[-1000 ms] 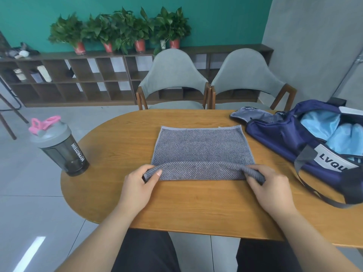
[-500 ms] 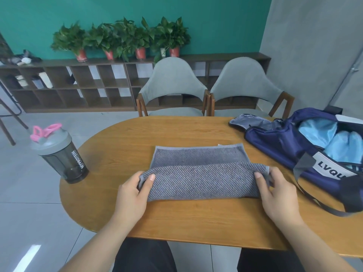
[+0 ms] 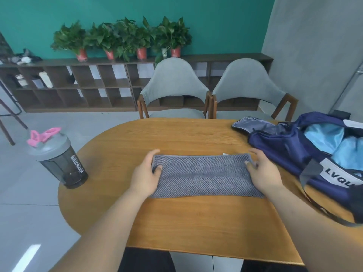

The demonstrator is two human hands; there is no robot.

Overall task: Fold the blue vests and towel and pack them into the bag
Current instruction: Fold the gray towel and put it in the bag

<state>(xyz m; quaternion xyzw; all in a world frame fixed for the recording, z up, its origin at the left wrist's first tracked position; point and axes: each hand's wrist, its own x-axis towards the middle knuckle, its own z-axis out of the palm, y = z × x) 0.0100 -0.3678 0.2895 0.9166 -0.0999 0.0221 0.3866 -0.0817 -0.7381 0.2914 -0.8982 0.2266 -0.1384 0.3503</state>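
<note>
Oval wooden table [image 3: 196, 222]: bears everything listed here. Navy bag [image 3: 284, 146]: lies at the table's right end, unzipped and gaping. Pale blue vests [image 3: 324, 134]: visible inside the bag's opening, so that part of the job looks done. Grey striped towel [image 3: 204, 173]: lies flat in the middle of the table, just left of the bag and apart from it. A second ago it lay twice as deep with its near edge lifted. That edge has since been carried over to meet the far edge, and the towel is now a long, narrow doubled band. Dark shaker bottle with pink cap [image 3: 59, 161]: stands at the table's left edge, well apart from the towel. Left hand [image 3: 145, 177]: pinches the far left corner, thumb on top and fingers curled round the edge. Right hand [image 3: 265, 173]: pinches the far right corner the same way. Judgement: the lengthwise fold is complete. A crosswise fold probably remains before the towel will fit the bag.
</note>
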